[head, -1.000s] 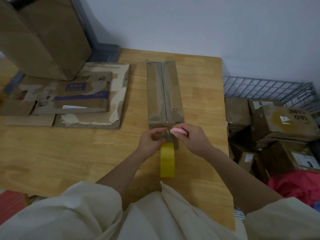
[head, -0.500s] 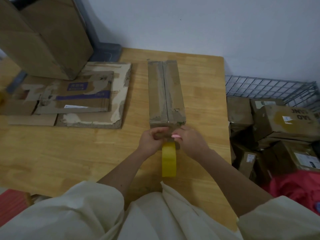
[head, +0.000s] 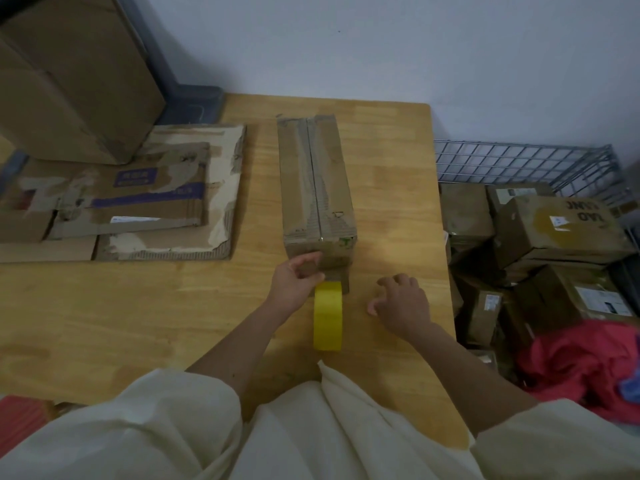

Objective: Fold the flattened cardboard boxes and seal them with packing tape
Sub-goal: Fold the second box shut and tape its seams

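A long, narrow cardboard box [head: 317, 183] is seen lying lengthwise on the wooden bench [head: 138, 323], its top flaps folded shut and meeting along a centre seam. The box's near end is held by the left hand [head: 295, 283], the grip closed on the cardboard with the thumb on the end face and the fingers curled against it. A roll of yellow packing tape [head: 328, 316] is stood on edge just in front of that same near end, touching or nearly touching the box, beside the left hand. To the right of the tape roll, the right hand [head: 401, 304] is held over the bench with fingers loosely curled and nothing in its grip. To the left of the box, a stack of flattened cardboard sheets [head: 138, 199] is laid on the bench, with a large upright carton [head: 69, 74] behind the stack. Off the bench edge to the right of the box, a wire basket [head: 540, 164] filled with taped parcels [head: 554, 230] is visible, and red fabric [head: 581, 358] is heaped nearer the camera.
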